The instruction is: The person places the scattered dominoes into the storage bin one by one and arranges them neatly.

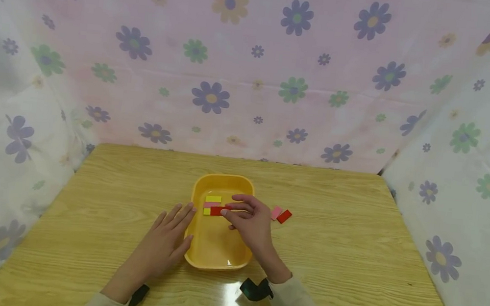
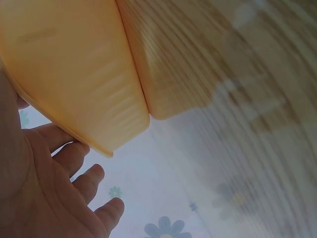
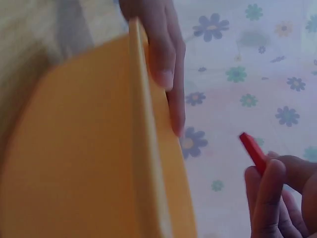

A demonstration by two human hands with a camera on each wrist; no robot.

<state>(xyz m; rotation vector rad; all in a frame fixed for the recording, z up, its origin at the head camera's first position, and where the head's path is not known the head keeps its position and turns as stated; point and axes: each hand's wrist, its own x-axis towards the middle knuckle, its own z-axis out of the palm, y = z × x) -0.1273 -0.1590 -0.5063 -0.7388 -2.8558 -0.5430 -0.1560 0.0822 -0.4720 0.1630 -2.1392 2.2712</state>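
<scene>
Between the thumb and fingers of my right hand [image 1: 250, 222] is a red block [image 3: 253, 152], pinched above the yellow plastic tray [image 1: 218, 251]. In the head view a yellow block [image 1: 213, 199], a pink block [image 1: 212, 204] and a small yellow piece [image 1: 207, 212] lie inside the tray, close to the red. Whether another red block lies under the held one, I cannot tell. My left hand [image 1: 165, 241] rests against the tray's left rim with its fingers spread, touching the edge; the left wrist view shows the fingertips [image 2: 81, 148] at the rim.
Right of the tray, a pink block [image 1: 276, 212] and a red block [image 1: 284, 216] lie on the wooden table [image 1: 341, 261]. A flowered cloth [image 1: 252, 75] hangs behind the table and along both sides. Each wrist wears a dark strap.
</scene>
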